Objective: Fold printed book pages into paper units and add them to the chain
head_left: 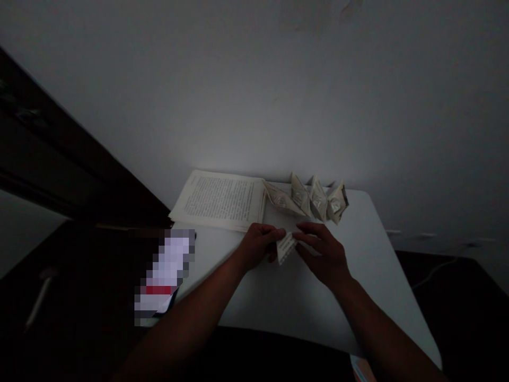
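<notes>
A small triangle of folded printed paper [286, 248] is held over the near half of the white table. My left hand [257, 245] pinches its left side, thumb on top and the other fingers curled beneath. At its right corner is my right hand [324, 253], with fingertips on the edge and the other fingers spread. Behind my hands, several folded paper boats [301, 195] made of printed pages stand in a row. To their left lies a stack of loose printed pages [222, 199], its right edge touching the leftmost boat.
The white table [377, 276] stands against a grey wall [254, 95]. A phone with a blurred lit screen [169, 270] lies at the table's left edge, beside my left forearm. Dark furniture [79, 138] rises at the left. A pale cable [435, 271] runs at the right.
</notes>
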Tool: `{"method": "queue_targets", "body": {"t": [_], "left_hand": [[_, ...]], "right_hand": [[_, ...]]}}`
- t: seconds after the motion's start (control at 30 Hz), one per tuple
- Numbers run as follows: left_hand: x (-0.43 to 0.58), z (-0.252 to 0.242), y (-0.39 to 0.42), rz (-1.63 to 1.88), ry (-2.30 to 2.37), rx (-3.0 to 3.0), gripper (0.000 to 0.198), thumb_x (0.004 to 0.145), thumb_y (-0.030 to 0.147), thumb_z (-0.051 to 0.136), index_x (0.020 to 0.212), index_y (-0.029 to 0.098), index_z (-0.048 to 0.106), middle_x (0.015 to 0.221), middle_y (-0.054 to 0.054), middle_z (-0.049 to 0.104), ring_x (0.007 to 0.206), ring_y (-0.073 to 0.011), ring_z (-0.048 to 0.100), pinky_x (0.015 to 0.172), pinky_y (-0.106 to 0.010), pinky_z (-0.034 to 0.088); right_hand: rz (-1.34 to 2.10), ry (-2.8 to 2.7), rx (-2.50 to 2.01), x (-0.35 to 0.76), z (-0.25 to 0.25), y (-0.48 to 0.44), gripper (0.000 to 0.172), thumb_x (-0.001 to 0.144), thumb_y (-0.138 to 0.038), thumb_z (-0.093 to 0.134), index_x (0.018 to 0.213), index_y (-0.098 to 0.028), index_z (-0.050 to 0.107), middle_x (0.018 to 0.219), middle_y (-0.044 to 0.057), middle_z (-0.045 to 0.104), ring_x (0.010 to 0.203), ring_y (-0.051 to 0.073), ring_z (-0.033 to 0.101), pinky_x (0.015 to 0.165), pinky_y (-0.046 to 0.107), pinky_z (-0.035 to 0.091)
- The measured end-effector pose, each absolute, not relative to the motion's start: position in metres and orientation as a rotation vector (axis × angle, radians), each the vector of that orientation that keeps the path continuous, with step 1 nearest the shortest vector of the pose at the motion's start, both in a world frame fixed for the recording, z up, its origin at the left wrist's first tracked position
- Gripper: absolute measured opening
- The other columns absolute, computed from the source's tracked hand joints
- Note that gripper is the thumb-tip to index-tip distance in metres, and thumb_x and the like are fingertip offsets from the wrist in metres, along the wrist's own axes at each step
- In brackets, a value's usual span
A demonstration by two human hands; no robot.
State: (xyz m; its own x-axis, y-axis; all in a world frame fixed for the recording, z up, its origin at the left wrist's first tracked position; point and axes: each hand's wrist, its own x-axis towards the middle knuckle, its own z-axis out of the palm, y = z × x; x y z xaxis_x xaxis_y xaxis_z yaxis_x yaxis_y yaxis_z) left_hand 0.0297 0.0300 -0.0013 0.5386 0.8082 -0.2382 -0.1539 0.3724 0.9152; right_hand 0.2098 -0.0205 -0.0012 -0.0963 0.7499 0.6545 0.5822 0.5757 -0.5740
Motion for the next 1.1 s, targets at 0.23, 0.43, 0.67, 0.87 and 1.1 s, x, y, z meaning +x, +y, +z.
{"method": "queue_targets", "body": {"t": [0.23,0.43,0.67,0.87,1.1], "left_hand": [[0.030,0.003,0.026,0.830,0.782,1.249,0.043,0.079,0.050,0.055,0.066,0.009,0.061,0.056,-0.004,0.060,0.047,-0.0096,0.052,0.048,-0.023,0.042],[0.024,0.012,0.023,0.916,0.904,1.800,0.024,0.076,0.037,0.064,0.070,0.015,0.069,0.066,-0.002,0.066,0.062,-0.0105,0.057,0.059,-0.020,0.041],[0.025,0.012,0.021,0.808,0.886,1.682,0.036,0.078,0.045,0.061,0.062,0.013,0.067,0.055,-0.002,0.062,0.053,-0.0101,0.056,0.054,-0.019,0.042],[0.027,0.011,0.021,0.797,0.873,1.690,0.037,0.079,0.045,0.059,0.062,0.012,0.066,0.056,-0.001,0.061,0.054,-0.0096,0.055,0.055,-0.019,0.041],[0.026,0.011,0.021,0.775,0.833,1.698,0.036,0.081,0.043,0.058,0.062,0.012,0.064,0.055,0.000,0.059,0.054,-0.0096,0.055,0.055,-0.019,0.040]], "right_hand": [[0.440,-1.612,-1.186,0.207,-0.001,-0.021,0.006,0.077,-0.027,0.067,0.079,-0.023,0.071,0.075,0.005,0.066,0.069,0.017,0.060,0.063,0.031,0.050],[0.923,-1.410,-1.272,0.209,-0.004,-0.022,0.021,0.070,-0.034,0.072,0.059,-0.018,0.063,0.058,-0.001,0.055,0.055,0.012,0.051,0.051,0.024,0.040],[1.002,-1.449,-1.330,0.208,-0.002,-0.024,0.030,0.076,-0.043,0.063,0.060,-0.017,0.061,0.056,-0.002,0.050,0.054,0.012,0.046,0.050,0.023,0.037],[0.959,-1.452,-1.318,0.205,-0.002,-0.025,0.028,0.076,-0.041,0.064,0.061,-0.017,0.062,0.057,0.000,0.051,0.053,0.012,0.045,0.047,0.023,0.034],[0.945,-1.445,-1.336,0.204,-0.001,-0.025,0.028,0.077,-0.039,0.064,0.061,-0.017,0.062,0.056,-0.001,0.052,0.052,0.011,0.044,0.047,0.022,0.033]]}}
